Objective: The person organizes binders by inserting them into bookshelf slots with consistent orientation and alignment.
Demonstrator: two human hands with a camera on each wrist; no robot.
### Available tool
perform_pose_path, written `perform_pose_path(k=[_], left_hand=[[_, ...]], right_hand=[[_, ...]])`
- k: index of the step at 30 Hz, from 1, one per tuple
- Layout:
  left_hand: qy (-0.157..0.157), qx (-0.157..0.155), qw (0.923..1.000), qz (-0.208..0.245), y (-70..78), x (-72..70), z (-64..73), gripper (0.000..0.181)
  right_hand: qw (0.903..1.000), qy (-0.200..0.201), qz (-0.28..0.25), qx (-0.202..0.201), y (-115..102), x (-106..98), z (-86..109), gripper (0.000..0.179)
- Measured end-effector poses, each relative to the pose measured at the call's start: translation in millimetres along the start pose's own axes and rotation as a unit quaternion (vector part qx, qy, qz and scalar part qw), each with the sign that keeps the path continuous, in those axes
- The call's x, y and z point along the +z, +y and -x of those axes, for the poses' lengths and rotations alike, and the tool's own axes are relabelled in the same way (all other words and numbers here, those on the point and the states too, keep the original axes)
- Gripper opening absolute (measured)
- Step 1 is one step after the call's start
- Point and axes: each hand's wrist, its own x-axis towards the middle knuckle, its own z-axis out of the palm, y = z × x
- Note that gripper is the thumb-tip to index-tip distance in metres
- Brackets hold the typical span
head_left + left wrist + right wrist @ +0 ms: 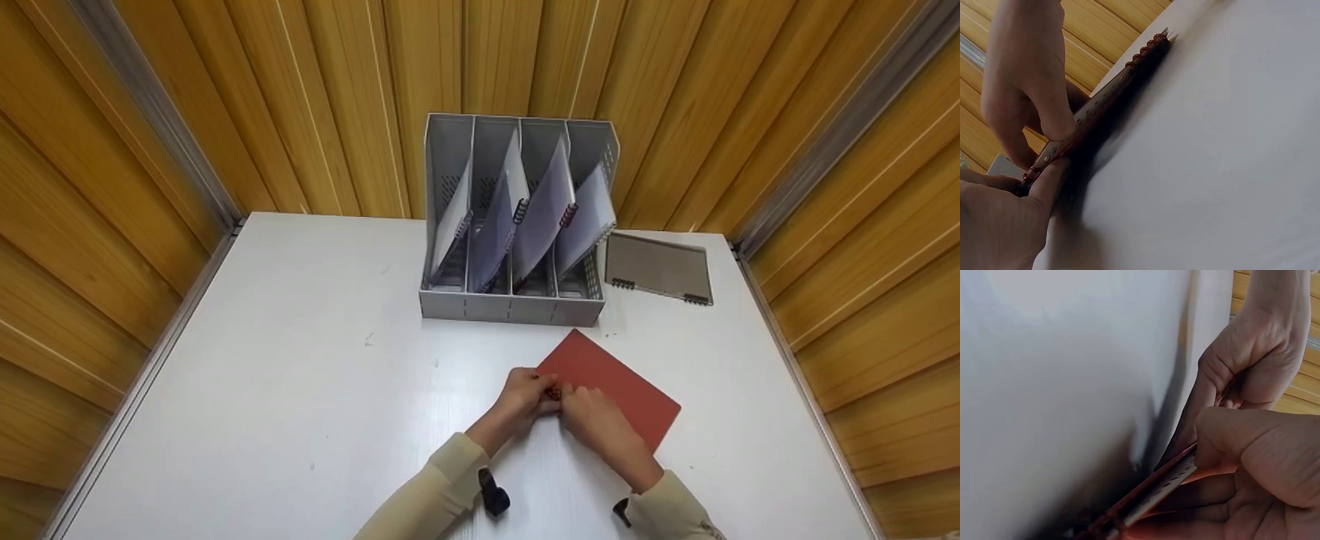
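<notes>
A red-covered ring notebook [626, 382] lies at a slant near the front of the table. At its left corner my left hand [523, 397] pinches the bound edge between thumb and fingers. Close beside it, my right hand [598, 421] grips the same edge, thumb on one side and fingers on the other. In the left wrist view the punched edge [1092, 112] shows a row of holes, with red-brown binding rings [1148, 52] at its far end and more rings by the left thumb. The right wrist view shows the pages' holes beside the right thumb [1216, 439].
Behind the hands stands a grey file holder [512, 307] with ring notebooks leaning in its compartments. A grey-brown ring notebook [658, 266] lies flat to its right. Wood-patterned walls [337, 97] enclose the white table [300, 360] at the back and sides.
</notes>
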Motion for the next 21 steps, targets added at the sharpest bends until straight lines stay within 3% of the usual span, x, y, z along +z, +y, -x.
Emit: perform_pose_path(k=[4,8,15,21], left_hand=[[0.004,0.015,0.9998,-0.012,6.8,-6.5,9.0,0.016],[0.001,0.037,0.9993,-0.011,13.2,-15.6,18.0,0.015],[-0.023,0.097,0.9904,-0.096,30.1,-30.2,34.9,0.019],[-0.024,0.127,0.9781,-0.163,52.1,-36.6,48.9,0.018]], right_hand=[[0.9964,-0.038,-0.067,0.036,-4.8,-6.5,-3.5,0.009],[0.9894,-0.047,-0.124,0.059,-9.1,-9.3,-6.1,0.015],[0.9815,-0.022,-0.179,0.065,-17.7,-8.9,-8.0,0.052],[0.9762,0.018,-0.193,0.097,-25.4,-8.6,-10.4,0.054]])
